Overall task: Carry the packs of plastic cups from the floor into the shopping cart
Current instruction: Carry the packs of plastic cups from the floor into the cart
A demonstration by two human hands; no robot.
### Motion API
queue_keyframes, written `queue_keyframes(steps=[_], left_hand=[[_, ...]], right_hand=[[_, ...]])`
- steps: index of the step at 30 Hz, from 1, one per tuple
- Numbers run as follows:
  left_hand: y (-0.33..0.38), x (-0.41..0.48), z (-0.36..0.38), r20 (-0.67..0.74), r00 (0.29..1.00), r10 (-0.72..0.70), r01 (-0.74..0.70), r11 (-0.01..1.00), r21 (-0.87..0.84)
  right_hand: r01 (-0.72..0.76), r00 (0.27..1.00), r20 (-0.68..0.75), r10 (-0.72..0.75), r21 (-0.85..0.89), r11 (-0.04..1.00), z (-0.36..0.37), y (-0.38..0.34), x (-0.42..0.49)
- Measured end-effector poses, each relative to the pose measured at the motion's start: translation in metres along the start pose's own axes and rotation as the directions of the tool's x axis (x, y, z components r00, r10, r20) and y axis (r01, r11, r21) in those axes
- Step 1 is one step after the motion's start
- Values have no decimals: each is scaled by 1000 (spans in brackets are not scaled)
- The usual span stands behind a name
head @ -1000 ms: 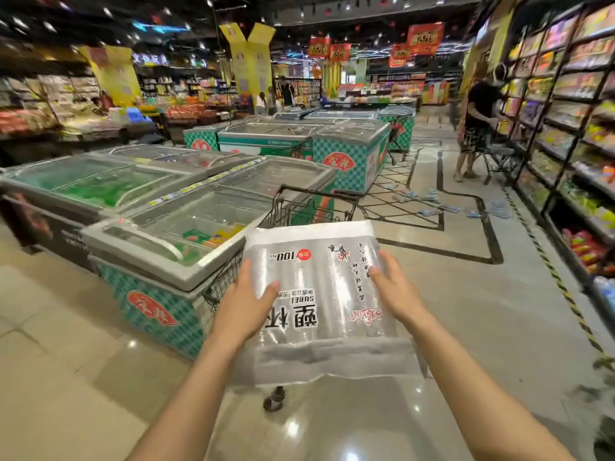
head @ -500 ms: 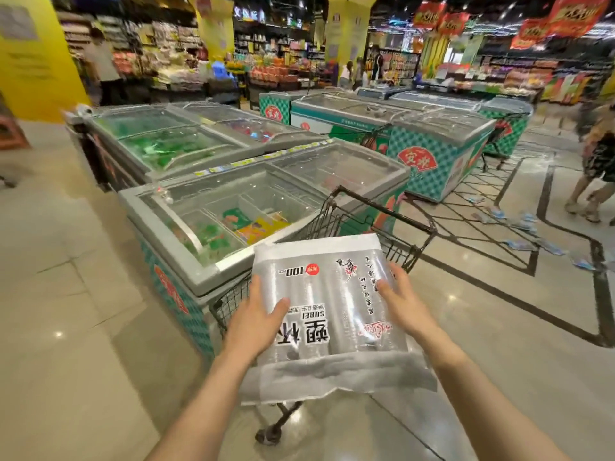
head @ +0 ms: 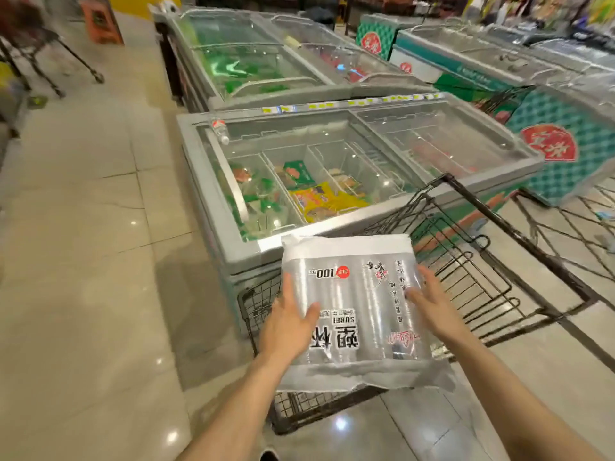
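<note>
A clear pack of plastic cups [head: 356, 304] with black and red print is held flat between both hands, above the near end of the black wire shopping cart [head: 482, 284]. My left hand [head: 288, 322] grips its left side, thumb on top. My right hand [head: 432, 307] grips its right side, fingers spread over the wrap. The pack hides most of the cart's basket; the part of the basket that shows holds nothing.
A chest freezer [head: 332, 168] with glass lids stands right behind the cart, with more freezers [head: 259, 58] beyond and to the right [head: 565, 141]. Tiled floor [head: 83, 261] spreads out on the left. A metal stand [head: 36, 58] is at the far left.
The view has tilted down and swung left. The pack, held in both hands, has come closer to the cart and now sits over its near end.
</note>
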State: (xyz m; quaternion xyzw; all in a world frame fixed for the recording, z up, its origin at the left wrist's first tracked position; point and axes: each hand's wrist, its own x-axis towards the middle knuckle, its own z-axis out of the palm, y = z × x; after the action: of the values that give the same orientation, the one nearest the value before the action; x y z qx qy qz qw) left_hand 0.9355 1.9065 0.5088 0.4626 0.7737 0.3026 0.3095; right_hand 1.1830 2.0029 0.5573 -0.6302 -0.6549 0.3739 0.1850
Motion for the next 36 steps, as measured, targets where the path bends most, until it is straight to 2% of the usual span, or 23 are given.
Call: queue_keyframes(steps=[5, 8, 16, 23, 30, 33, 36], left_hand=[[-42, 25, 34, -63, 993, -103, 100, 994, -54], [-66, 37, 65, -101, 975, -200, 195, 979, -54], [-106, 66, 157, -137, 872, -470, 445, 877, -181], [-165, 91, 210, -120, 797, -592, 570, 803, -172], [-233, 132, 241, -124, 746, -655, 627, 752, -204], [-250, 140, 254, -149, 724, -674, 641, 736, -217], [-255, 144, 265, -193, 743, -641, 615, 768, -181]], right_hand=[[-78, 979, 189, 71, 30, 997, 43, 22, 71], [-87, 951, 304, 59, 79, 993, 70, 44, 110], [-174, 831, 546, 107, 72, 982, 139, 126, 204], [-167, 774, 619, 136, -8, 986, 213, 183, 246], [-325, 776, 582, 244, 38, 945, 280, 224, 259], [-337, 781, 576, 243, 60, 940, 298, 237, 259], [-292, 804, 558, 205, 70, 954, 309, 243, 257]])
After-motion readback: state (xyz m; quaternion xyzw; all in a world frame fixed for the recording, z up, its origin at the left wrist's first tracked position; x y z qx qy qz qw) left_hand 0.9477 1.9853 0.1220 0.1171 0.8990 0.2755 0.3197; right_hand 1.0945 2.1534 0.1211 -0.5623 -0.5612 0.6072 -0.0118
